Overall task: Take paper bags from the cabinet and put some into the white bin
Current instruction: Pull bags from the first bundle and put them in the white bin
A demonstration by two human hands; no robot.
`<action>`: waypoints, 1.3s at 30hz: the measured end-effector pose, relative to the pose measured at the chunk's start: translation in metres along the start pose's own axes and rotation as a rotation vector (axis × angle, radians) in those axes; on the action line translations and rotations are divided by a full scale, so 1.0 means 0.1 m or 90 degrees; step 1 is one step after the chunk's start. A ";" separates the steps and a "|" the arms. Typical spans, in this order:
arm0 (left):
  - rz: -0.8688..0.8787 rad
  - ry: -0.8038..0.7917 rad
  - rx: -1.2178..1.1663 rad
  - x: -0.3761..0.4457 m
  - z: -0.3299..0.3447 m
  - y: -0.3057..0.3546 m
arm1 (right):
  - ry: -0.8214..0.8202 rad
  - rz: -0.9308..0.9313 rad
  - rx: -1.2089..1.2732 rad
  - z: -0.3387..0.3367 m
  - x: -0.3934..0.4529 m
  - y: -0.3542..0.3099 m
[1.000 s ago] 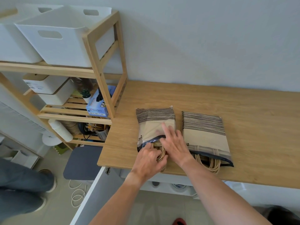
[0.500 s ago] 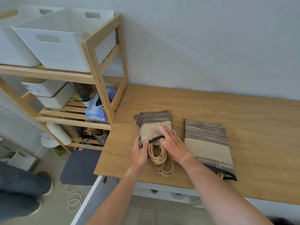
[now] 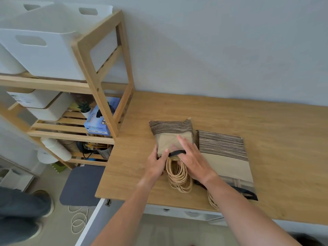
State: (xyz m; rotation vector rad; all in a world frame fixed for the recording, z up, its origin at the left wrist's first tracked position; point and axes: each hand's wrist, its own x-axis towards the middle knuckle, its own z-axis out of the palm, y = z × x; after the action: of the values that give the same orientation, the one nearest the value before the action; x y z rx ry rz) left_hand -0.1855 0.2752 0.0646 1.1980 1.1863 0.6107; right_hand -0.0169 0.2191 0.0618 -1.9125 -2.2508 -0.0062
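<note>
Desk (image 3: 266,132) of light wood carries two bundles of folded striped paper bags, side by side near its front edge. Left bundle (image 3: 173,134) is smaller, sits in a clear sleeve with a black band (image 3: 177,153) across its near end, twine handles (image 3: 179,176) spilling toward the desk edge. Left hand (image 3: 157,165) grips the band's left end, thumb on top, fingers curled at the bundle's side. Right hand (image 3: 192,157) lies flat on the bundle, fingers straight and slightly spread, pressing down, palm over the band and handles. Right bundle (image 3: 223,153) lies just beside, touching or nearly so, partly under the right forearm, own black band at its near end. White bin (image 3: 44,55) stands on top of the wooden shelf (image 3: 104,93) at left, well apart from the bags; second white bin behind it. Lower shelf holds a blue glove box (image 3: 96,124), small plant, white boxes. Cabinet door (image 3: 90,226) hangs open under the desk.
</note>
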 end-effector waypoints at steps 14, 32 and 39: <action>-0.122 0.121 -0.057 0.82 0.12 -0.24 | 0.030 -0.132 -0.074 -0.02 0.16 0.37; -0.230 0.075 -0.097 0.41 -0.04 0.37 | 0.101 -0.039 -0.006 0.03 -0.25 -0.12; -0.232 -0.059 -0.034 0.00 -0.33 0.26 | 0.094 0.025 0.030 0.20 -0.57 -0.69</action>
State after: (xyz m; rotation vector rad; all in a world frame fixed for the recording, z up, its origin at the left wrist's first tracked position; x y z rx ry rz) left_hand -0.2104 0.2954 0.0911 0.9238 1.2616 0.3079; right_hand -0.0788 0.1537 0.0419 -1.8674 -2.0987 -0.0862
